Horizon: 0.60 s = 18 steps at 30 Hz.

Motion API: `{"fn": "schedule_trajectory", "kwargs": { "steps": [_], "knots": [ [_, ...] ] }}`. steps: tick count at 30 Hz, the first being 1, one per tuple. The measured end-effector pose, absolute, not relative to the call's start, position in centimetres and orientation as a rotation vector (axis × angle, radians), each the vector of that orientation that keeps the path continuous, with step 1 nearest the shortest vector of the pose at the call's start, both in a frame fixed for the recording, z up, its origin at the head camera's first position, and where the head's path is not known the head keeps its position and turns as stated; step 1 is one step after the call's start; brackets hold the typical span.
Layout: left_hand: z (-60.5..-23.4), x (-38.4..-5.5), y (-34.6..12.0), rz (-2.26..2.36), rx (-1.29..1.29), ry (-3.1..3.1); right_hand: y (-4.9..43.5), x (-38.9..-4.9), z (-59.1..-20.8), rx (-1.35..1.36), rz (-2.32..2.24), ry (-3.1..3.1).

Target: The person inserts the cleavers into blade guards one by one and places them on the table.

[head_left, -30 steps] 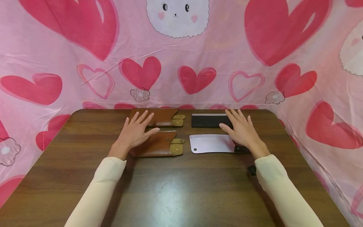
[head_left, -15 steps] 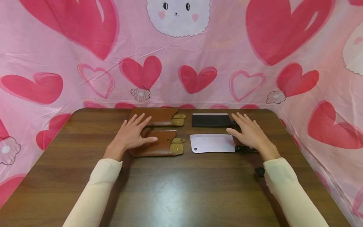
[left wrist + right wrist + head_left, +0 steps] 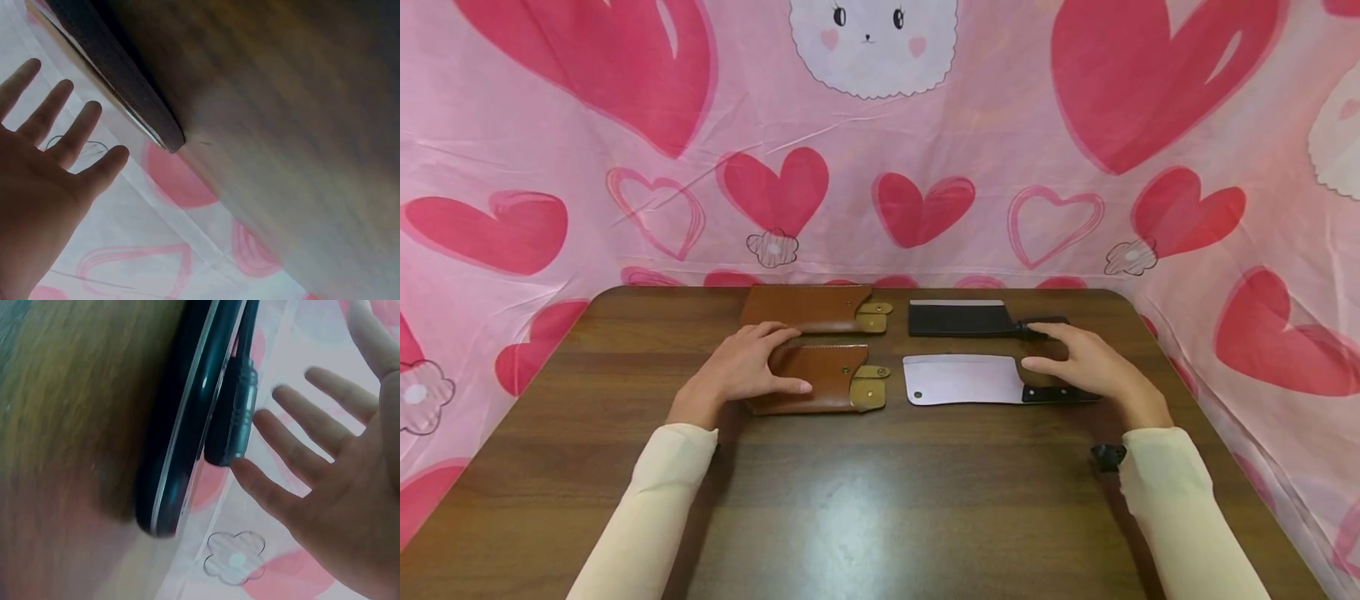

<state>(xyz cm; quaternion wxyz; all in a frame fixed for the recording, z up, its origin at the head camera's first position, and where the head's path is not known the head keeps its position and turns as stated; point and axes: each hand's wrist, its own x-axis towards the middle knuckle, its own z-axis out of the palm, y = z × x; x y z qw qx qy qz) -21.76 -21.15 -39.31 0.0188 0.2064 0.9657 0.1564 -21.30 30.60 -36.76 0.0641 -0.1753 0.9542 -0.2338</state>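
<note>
Two brown leather sheaths with tan snap straps lie on the left of the table, a far one and a near one. My left hand is over the near sheath's left part, fingers spread and relaxed, gripping nothing. On the right lie two cleavers, a black-bladed one at the back and a silver-bladed one in front. My right hand hovers by their handles, partly hiding the front handle. The right wrist view shows its loosely bent fingers beside both dark handles; contact is hard to tell.
The brown wooden table reaches back to a pink cloth backdrop with heart prints, which also hangs along both sides. A small black device shows at the right wrist.
Both hands have come lower and drawn back toward the person. The right hand has also moved rightward, from over the blades to the handles. Sheaths and cleavers stay put.
</note>
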Motion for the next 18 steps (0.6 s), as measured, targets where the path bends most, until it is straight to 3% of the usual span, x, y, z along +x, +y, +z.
{"fn": "schedule_trajectory", "kwargs": {
  "steps": [18],
  "knots": [
    [-39.8,-21.4,-20.5,0.461,0.743,2.866,33.3,-21.0,-38.8,-0.601,-0.821,2.706]
  ]
}}
